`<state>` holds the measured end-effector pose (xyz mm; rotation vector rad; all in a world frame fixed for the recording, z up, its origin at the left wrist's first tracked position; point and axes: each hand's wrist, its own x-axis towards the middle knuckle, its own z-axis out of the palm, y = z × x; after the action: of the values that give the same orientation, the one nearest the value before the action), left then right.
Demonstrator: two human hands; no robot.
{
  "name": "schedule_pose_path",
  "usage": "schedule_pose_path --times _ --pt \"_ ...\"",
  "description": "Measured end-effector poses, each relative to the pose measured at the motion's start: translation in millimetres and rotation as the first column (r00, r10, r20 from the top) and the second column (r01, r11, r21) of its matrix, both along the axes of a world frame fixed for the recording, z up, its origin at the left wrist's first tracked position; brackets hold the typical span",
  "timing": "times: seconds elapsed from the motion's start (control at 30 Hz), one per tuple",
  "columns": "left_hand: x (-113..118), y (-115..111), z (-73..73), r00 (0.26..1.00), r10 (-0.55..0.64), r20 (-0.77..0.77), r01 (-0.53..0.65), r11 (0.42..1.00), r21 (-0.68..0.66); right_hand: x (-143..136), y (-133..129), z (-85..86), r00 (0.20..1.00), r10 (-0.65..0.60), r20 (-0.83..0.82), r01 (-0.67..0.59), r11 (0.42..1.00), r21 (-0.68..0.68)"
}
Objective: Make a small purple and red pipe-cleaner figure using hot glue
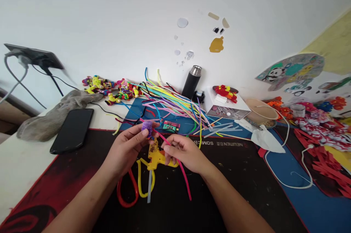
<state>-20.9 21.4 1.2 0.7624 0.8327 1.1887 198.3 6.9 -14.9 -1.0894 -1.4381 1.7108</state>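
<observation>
Between the thumb and fingers of my left hand [131, 141] is a purple fuzzy coil [147, 128], which looks like wound pipe cleaner. A bright pink pipe cleaner [183, 174] runs from beside the coil down through my right hand [184, 151], whose thumb and fingers pinch it. Its free end hangs over the black mat. Just below the hands lies a yellow hot glue gun [157, 160] with a clear glue stick [149, 187] poking out of its back. Scissors with a red handle loop [128, 198] and a yellow one [139, 182] rest left of it, their blades hidden.
Behind my hands lies a heap of coloured pipe cleaners [170, 98]. A black thermos [192, 81] and a white box [227, 107] stand by the wall. A black phone [72, 130] is at left, loose glue sticks [225, 129] at right, and a white cable [287, 187] loops farther right.
</observation>
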Motion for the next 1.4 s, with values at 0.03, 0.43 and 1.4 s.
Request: schedule_pose_path --times 0.03,0.43,1.4 --pt "0.7 -0.8 -1.8 0.999 -0.006 -0.040 0.006 1.000 0.007 -1.3 0.1 -0.7 1.000 0.000 -0.022 0.000 1.000 -0.011" --pt "-0.9 -7.6 -9.8 0.960 -0.164 -0.228 0.176 0.984 0.030 -11.5 14.0 18.9 0.994 -0.102 0.028 0.101 0.994 0.047" --pt "1.8 -8.5 -0.6 0.970 0.032 -0.241 -0.013 0.997 0.082 -7.3 -1.7 12.4 0.987 -0.107 0.119 0.075 0.966 0.247"
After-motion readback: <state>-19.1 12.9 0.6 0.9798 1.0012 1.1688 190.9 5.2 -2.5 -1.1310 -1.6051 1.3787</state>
